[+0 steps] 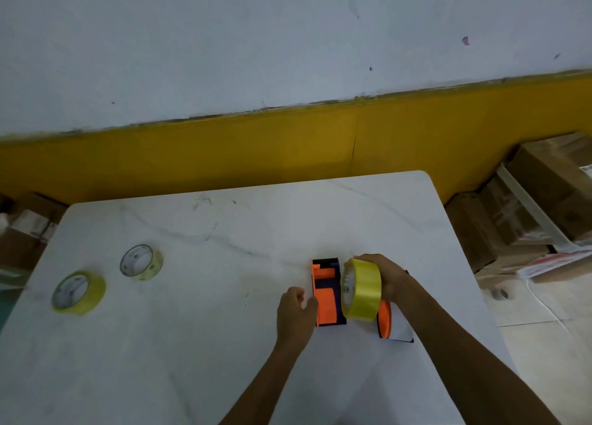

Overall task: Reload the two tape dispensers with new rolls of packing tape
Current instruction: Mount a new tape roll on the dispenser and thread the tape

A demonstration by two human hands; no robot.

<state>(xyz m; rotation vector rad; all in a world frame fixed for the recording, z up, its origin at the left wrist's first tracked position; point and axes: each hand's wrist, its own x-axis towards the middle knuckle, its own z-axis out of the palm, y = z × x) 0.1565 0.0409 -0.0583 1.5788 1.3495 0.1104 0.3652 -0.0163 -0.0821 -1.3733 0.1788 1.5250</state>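
An orange and black tape dispenser (326, 296) lies on the white marble table (224, 344). My left hand (296, 315) rests against its left side, fingers curled, steadying it. My right hand (389, 280) grips a full yellow tape roll (363, 293), held on edge just right of the dispenser. Behind that roll, an orange disc and a dark-edged white piece (389, 323) of a second dispenser show, mostly hidden. Two more yellow tape rolls lie flat at the table's left: a thick one (78, 292) and a thinner, paler one (141, 262).
Cardboard boxes (525, 213) are stacked on the floor to the right of the table, with papers on them. More boxes (25, 229) stand at the left. A yellow and pale wall (288, 136) runs behind the table's far edge.
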